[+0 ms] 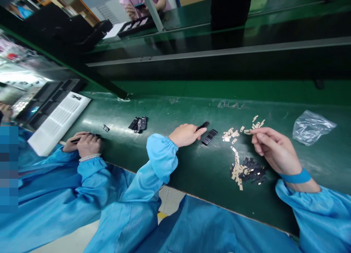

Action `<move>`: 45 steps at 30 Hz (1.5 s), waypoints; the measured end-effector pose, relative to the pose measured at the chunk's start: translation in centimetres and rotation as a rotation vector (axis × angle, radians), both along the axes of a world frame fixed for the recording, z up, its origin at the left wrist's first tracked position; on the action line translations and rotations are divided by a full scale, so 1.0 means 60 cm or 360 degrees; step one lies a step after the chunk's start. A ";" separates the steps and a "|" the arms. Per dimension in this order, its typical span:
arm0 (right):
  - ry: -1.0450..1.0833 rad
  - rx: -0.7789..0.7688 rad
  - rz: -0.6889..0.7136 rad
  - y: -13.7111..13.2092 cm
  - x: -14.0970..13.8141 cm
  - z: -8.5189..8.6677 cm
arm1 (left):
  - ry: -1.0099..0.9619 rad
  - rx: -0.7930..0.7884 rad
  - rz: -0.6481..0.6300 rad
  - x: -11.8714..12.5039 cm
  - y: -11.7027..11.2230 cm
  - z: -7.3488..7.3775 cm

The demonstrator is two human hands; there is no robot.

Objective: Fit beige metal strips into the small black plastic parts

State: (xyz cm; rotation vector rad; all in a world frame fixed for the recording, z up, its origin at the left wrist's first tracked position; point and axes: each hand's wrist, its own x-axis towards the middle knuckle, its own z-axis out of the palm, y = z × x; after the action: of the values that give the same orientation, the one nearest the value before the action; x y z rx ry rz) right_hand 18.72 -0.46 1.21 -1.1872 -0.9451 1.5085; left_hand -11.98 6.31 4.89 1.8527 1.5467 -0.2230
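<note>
My left hand (187, 135) is closed on a small black plastic part (203, 126) above the green table. Just right of it lies a similar slotted black part (210, 137). My right hand (271, 145), with a blue band at the wrist, pinches a small beige piece (247, 131) between thumb and forefinger. Around those fingertips are loose beige pieces (231, 134), flat and tab-like. Nearer me, a second heap of beige pieces (238, 171) touches a pile of small black pieces (253, 169).
A clear plastic bag (312, 128) lies at the right. Several black parts (138, 124) are stacked left of my arm. A co-worker's hands (89, 145) work at the left, near a white board (59, 123). A green post (104, 79) slants down to the table.
</note>
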 end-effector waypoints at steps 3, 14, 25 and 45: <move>-0.0005 -0.0015 0.0005 -0.001 0.000 0.000 | 0.0151 0.0320 -0.0112 -0.011 -0.018 0.001; -0.0015 -0.0014 -0.0009 0.001 -0.004 0.006 | -0.0251 0.0848 -0.0055 -0.012 -0.065 -0.032; 0.0009 -0.0012 0.0017 0.000 0.003 -0.005 | -0.0349 0.1079 0.0086 0.018 -0.093 -0.055; 0.0029 -0.0004 0.0025 0.001 0.001 -0.008 | -0.1113 0.0217 0.0808 0.064 -0.004 -0.048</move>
State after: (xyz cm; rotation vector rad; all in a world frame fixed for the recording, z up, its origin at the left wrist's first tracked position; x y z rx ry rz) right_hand 18.75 -0.39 0.75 -1.1683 -0.9428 1.5310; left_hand -8.15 6.10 1.99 1.3425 1.4637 0.7032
